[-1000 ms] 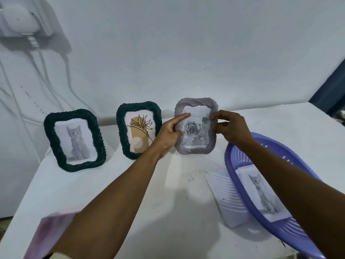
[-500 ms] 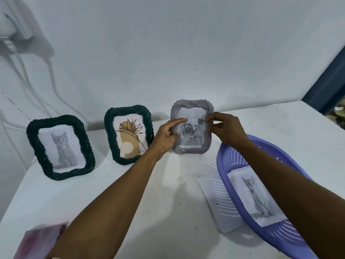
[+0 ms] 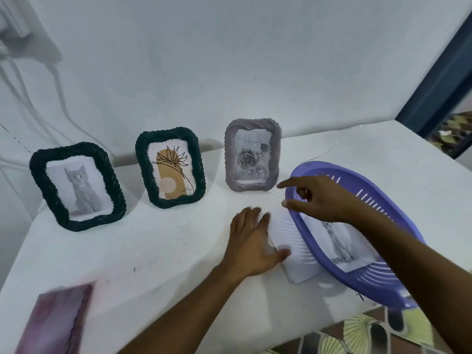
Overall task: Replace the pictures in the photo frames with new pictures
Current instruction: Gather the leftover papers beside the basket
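Three frames stand upright against the wall: a dark green frame with a grey cat picture (image 3: 76, 186), a dark green frame with a plant drawing (image 3: 170, 167), and a grey frame with a rose picture (image 3: 252, 155). My left hand (image 3: 251, 244) lies flat with fingers spread, its thumb on a white sheet (image 3: 293, 249) on the table. My right hand (image 3: 316, 198) hovers open over the rim of the purple basket (image 3: 378, 200), holding nothing. A cat picture (image 3: 344, 246) lies inside the basket, partly hidden by my right arm.
A pink-purple flat object (image 3: 56, 320), blurred, lies at the table's front left corner. The white table (image 3: 153, 251) ends at the front right, where patterned floor (image 3: 357, 333) shows. Cables (image 3: 38, 98) hang on the wall at the left. A dark blue door frame (image 3: 439, 72) stands at the right.
Both hands have let go of the grey frame, which now stands alone. My left hand dropped to the white sheet; my right hand moved over the basket rim.
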`<state>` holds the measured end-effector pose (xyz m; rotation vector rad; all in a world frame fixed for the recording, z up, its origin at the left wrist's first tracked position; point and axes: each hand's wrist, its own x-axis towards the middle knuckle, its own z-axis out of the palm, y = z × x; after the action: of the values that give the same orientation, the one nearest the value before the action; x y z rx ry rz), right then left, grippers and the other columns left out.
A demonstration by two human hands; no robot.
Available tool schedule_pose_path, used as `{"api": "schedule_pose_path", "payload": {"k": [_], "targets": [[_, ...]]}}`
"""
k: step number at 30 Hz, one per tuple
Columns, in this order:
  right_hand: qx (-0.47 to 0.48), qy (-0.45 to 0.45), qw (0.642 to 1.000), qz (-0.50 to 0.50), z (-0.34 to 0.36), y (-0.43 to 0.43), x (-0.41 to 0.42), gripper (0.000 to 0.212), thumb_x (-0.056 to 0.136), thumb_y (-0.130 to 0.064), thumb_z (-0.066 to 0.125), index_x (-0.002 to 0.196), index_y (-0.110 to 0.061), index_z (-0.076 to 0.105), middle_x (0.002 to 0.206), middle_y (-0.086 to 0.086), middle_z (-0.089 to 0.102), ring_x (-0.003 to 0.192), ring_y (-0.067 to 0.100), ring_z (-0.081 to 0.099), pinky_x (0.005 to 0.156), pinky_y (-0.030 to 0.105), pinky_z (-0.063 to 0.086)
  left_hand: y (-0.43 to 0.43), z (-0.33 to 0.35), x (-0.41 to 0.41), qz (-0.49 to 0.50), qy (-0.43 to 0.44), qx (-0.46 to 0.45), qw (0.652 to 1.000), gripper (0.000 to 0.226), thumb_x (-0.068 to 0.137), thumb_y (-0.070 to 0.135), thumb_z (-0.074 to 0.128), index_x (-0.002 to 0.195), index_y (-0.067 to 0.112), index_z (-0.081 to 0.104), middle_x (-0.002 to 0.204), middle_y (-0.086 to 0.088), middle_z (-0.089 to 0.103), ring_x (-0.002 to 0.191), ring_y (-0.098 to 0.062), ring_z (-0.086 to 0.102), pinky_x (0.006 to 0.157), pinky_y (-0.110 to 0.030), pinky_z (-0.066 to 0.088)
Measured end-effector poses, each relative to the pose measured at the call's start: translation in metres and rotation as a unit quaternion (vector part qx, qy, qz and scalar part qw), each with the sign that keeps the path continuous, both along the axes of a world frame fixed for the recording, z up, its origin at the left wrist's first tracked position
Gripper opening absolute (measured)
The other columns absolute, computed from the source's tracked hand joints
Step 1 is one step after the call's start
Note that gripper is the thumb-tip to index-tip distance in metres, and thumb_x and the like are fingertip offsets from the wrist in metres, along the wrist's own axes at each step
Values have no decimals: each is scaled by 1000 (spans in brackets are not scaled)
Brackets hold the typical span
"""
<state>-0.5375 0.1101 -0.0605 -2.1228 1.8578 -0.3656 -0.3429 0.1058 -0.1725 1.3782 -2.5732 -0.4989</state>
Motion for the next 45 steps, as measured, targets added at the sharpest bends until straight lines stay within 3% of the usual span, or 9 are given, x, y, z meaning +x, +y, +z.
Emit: {"api": "schedule_pose_path", "payload": {"k": [11, 15, 19, 27, 32, 38, 41, 43, 45], "targets": [[37, -50, 994, -84, -4, 31, -17, 37, 88, -35, 66, 124, -29, 59, 97, -5, 65, 82, 10, 63, 74, 22, 47, 8, 3, -18, 25, 99, 28, 994, 78, 67, 55, 78, 131, 22, 51, 140, 2, 49, 132, -20, 38, 109, -31, 28], [23, -55, 994, -96, -4, 31, -20, 36, 88, -35, 67, 122, -29, 61, 100, -3, 67, 74, 10, 63, 69, 22, 52, 27, 13, -19, 71, 217, 103, 968, 97, 75, 28, 79, 151, 34, 19, 107, 0, 60, 98, -17, 56, 89, -30, 48], [38, -89, 990, -101, -3, 31, -17, 35, 87, -24, 68, 121, -23, 62, 100, -1, 65, 64, 15, 68, 53, 16, 54, 37, 23, -14, 124, 296, 133, 938, 105, 81, 12, 73, 150, 44, 0, 69, 3, 48, 62, -11, 51, 59, -12, 42], [34, -102, 987, -121, -4, 29, 2, 44, 86, -26, 71, 127, -26, 55, 92, -1, 69, 58, 9, 66, 53, 13, 47, 28, 47, 32, 204, 476, 168, 839, 109, 81, -5, 67, 150, 46, 1, 109, -5, 61, 94, -18, 67, 75, -17, 51], [-81, -58, 986, -137, 8, 41, 29, 52, 85, -30, 70, 133, -25, 50, 109, 0, 64, 92, 18, 62, 82, 34, 52, 37, 69, 58, 180, 515, 133, 827, 75, 84, -11, 58, 132, 43, 39, 114, 12, 59, 94, 4, 63, 74, -11, 49], [-82, -463, 870, -146, 6, 78, 98, 40, 82, -15, 72, 115, -25, 50, 104, -5, 67, 93, 11, 68, 78, 30, 56, 42, 84, 72, 182, 556, 138, 799, 40, 86, -9, 52, 106, 25, 60, 103, 5, 70, 90, -12, 67, 74, -25, 53], [-69, -544, 818, -174, -8, 90, 127, 50, 83, -4, 70, 118, -26, 42, 110, -1, 69, 96, 13, 68, 78, 33, 59, 51, 86, 70, 179, 495, 106, 843, 36, 87, 1, 60, 108, 31, 55, 121, 7, 57, 103, -8, 60, 72, -10, 48], [-89, -545, 810, -198, -11, 92, 139, 55, 82, -5, 71, 117, -33, 39, 108, -3, 70, 96, 14, 69, 73, 29, 59, 55, 82, 73, 191, 392, -28, 900, 41, 84, 10, 69, 112, 33, 51, 129, 7, 39, 116, -6, 44, 85, 1, 36], [-107, -529, 817, -205, -12, 94, 143, 62, 82, -7, 73, 122, -37, 36, 108, -3, 71, 94, 11, 70, 73, 27, 59, 59, 83, 75, 165, 381, -64, 907, 43, 87, 10, 66, 120, 32, 50, 125, 7, 44, 115, -9, 47, 89, 1, 35]]}}
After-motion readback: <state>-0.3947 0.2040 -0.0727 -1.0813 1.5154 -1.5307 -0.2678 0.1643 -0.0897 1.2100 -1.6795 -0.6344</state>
